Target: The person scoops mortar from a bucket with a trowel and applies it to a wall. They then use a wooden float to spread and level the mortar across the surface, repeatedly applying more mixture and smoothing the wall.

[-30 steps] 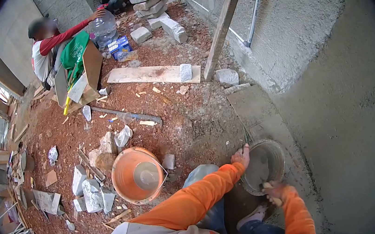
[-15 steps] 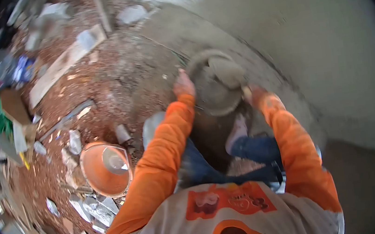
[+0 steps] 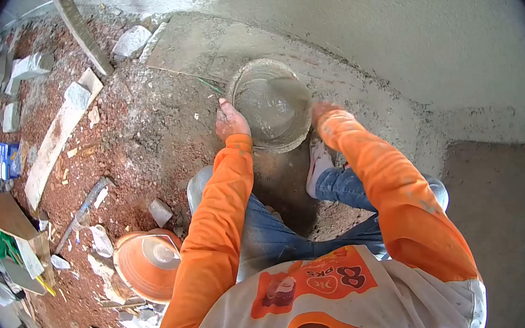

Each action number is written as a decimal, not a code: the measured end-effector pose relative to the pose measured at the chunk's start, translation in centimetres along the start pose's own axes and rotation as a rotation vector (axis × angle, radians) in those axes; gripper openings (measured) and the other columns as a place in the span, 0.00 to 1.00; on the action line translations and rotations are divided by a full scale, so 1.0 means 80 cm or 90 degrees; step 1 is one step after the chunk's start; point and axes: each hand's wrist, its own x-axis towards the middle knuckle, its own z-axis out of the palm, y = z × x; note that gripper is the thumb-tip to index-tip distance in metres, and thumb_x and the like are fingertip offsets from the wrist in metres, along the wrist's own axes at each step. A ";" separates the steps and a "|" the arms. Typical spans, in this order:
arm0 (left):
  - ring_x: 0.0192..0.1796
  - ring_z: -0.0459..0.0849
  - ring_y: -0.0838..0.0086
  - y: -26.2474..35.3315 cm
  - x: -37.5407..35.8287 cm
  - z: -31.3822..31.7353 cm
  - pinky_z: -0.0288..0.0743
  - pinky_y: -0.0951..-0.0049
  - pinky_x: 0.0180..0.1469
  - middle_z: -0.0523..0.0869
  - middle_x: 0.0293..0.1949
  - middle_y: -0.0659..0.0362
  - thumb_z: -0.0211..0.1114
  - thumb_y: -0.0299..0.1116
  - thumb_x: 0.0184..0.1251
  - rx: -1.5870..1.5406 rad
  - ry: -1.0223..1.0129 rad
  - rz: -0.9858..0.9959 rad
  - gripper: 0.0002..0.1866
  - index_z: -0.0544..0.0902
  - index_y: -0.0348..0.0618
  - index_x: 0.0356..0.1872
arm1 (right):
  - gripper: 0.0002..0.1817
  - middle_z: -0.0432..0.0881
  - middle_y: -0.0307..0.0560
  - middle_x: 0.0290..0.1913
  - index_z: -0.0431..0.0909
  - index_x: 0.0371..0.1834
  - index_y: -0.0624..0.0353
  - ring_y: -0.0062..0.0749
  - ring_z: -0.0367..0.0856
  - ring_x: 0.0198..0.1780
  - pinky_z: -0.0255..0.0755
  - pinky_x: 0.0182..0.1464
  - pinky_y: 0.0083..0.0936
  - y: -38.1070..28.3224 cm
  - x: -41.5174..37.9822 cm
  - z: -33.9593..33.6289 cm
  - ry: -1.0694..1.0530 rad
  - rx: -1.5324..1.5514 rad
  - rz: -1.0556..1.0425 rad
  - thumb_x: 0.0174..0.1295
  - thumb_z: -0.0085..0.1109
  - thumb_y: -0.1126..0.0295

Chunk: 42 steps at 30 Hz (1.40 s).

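Note:
A round mortar-coated bucket (image 3: 262,143) full of wet grey mix stands on the ground before my knees. My left hand (image 3: 231,120) is closed on its left rim. At the right rim is my right hand (image 3: 323,112), its fingers curled around something blurred, seemingly the handle of a trowel. The grey trowel blade (image 3: 292,93) lies over the mix at the right side of the bucket, smeared by motion.
An orange bucket (image 3: 132,266) stands on the rubble at lower left. A long board (image 3: 54,147), a blue-grey bar (image 3: 84,209) and white blocks (image 3: 132,41) lie leftward. The plastered wall (image 3: 415,20) rises at the right.
The view has shifted, so the bucket and hands appear further left. The trowel blade, raised above the bucket before, is now lower and flatter over the mix. My left hand stays on the rim.

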 end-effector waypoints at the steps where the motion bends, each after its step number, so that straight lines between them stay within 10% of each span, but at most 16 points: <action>1: 0.44 0.76 0.43 0.000 -0.002 0.004 0.66 0.53 0.49 0.80 0.38 0.40 0.38 0.59 0.62 -0.012 0.008 0.023 0.34 0.80 0.36 0.36 | 0.21 0.74 0.55 0.51 0.72 0.52 0.56 0.48 0.76 0.49 0.68 0.53 0.37 0.000 0.014 0.025 0.001 0.007 0.007 0.59 0.47 0.57; 3: 0.44 0.76 0.44 0.002 -0.007 0.009 0.66 0.53 0.49 0.80 0.39 0.41 0.37 0.59 0.62 -0.026 0.008 0.047 0.34 0.80 0.35 0.36 | 0.21 0.78 0.54 0.46 0.73 0.50 0.56 0.49 0.75 0.49 0.68 0.52 0.36 0.002 0.027 0.073 0.036 -0.094 -0.315 0.56 0.51 0.57; 4: 0.44 0.76 0.44 0.006 -0.008 0.010 0.66 0.53 0.49 0.80 0.39 0.40 0.37 0.59 0.62 -0.014 0.009 0.033 0.34 0.80 0.35 0.36 | 0.24 0.79 0.55 0.42 0.74 0.49 0.56 0.48 0.76 0.49 0.69 0.51 0.36 -0.012 -0.048 0.023 0.018 0.135 -0.155 0.52 0.55 0.54; 8: 0.46 0.75 0.44 0.015 -0.010 0.005 0.65 0.54 0.50 0.79 0.39 0.39 0.37 0.59 0.62 -0.008 -0.001 0.005 0.35 0.80 0.35 0.37 | 0.25 0.78 0.57 0.40 0.73 0.49 0.56 0.47 0.76 0.46 0.69 0.49 0.36 0.059 -0.032 0.083 0.044 0.353 -0.252 0.50 0.58 0.55; 17: 0.58 0.70 0.52 -0.027 0.000 0.009 0.60 0.62 0.61 0.73 0.52 0.37 0.50 0.62 0.52 0.175 -0.013 0.073 0.42 0.71 0.28 0.52 | 0.22 0.78 0.52 0.46 0.70 0.49 0.53 0.45 0.75 0.51 0.70 0.52 0.38 0.057 -0.047 0.070 0.208 0.201 0.014 0.56 0.54 0.54; 21: 0.59 0.69 0.54 -0.016 -0.005 -0.015 0.60 0.65 0.62 0.72 0.55 0.40 0.56 0.55 0.46 0.311 -0.241 -0.050 0.39 0.71 0.28 0.52 | 0.19 0.77 0.50 0.46 0.71 0.49 0.51 0.43 0.75 0.51 0.70 0.51 0.36 0.075 -0.047 0.040 0.266 0.173 0.046 0.57 0.51 0.56; 24: 0.58 0.71 0.52 -0.086 0.070 0.008 0.66 0.63 0.56 0.75 0.49 0.37 0.58 0.47 0.46 0.446 -0.359 0.161 0.31 0.75 0.27 0.45 | 0.16 0.76 0.48 0.47 0.73 0.47 0.52 0.42 0.75 0.51 0.71 0.50 0.35 0.103 -0.055 -0.020 0.324 0.123 0.020 0.60 0.46 0.59; 29: 0.49 0.77 0.49 -0.082 0.019 0.007 0.70 0.61 0.50 0.80 0.39 0.36 0.58 0.40 0.42 0.306 -0.147 0.079 0.23 0.79 0.28 0.36 | 0.15 0.77 0.51 0.46 0.73 0.46 0.54 0.45 0.75 0.50 0.71 0.49 0.37 0.136 -0.159 -0.114 0.480 0.143 -0.100 0.59 0.48 0.59; 33: 0.46 0.78 0.49 -0.063 -0.049 -0.021 0.70 0.61 0.50 0.80 0.37 0.38 0.59 0.37 0.40 0.274 -0.080 0.035 0.21 0.77 0.29 0.35 | 0.18 0.79 0.52 0.42 0.74 0.44 0.56 0.45 0.77 0.46 0.71 0.48 0.37 0.166 -0.263 -0.172 0.391 0.139 -0.306 0.57 0.55 0.57; 36: 0.44 0.79 0.51 -0.039 -0.114 -0.058 0.70 0.63 0.49 0.81 0.36 0.41 0.59 0.36 0.38 0.194 -0.082 -0.001 0.23 0.76 0.30 0.38 | 0.17 0.76 0.39 0.24 0.76 0.38 0.56 0.25 0.71 0.24 0.71 0.28 0.26 0.197 -0.259 -0.203 0.085 0.226 -0.740 0.58 0.55 0.53; 38: 0.45 0.79 0.51 -0.053 -0.122 -0.064 0.70 0.63 0.49 0.81 0.36 0.41 0.59 0.36 0.38 0.166 -0.055 -0.054 0.23 0.76 0.30 0.37 | 0.20 0.79 0.43 0.27 0.78 0.39 0.57 0.23 0.76 0.26 0.74 0.27 0.22 0.216 -0.265 -0.254 -0.143 0.197 -0.669 0.55 0.58 0.52; 40: 0.45 0.79 0.51 -0.085 -0.112 -0.057 0.70 0.63 0.49 0.81 0.36 0.41 0.60 0.36 0.38 0.136 -0.034 -0.109 0.22 0.77 0.30 0.36 | 0.25 0.79 0.46 0.28 0.79 0.40 0.59 0.28 0.78 0.28 0.76 0.31 0.25 0.242 -0.257 -0.306 0.009 0.288 -0.407 0.54 0.57 0.46; 42: 0.44 0.79 0.51 -0.144 -0.058 -0.048 0.70 0.64 0.49 0.81 0.34 0.42 0.60 0.36 0.37 0.238 -0.107 -0.135 0.23 0.77 0.29 0.36 | 0.28 0.80 0.52 0.30 0.78 0.39 0.64 0.32 0.80 0.29 0.76 0.33 0.30 0.268 -0.239 -0.344 0.546 0.310 -0.286 0.54 0.55 0.45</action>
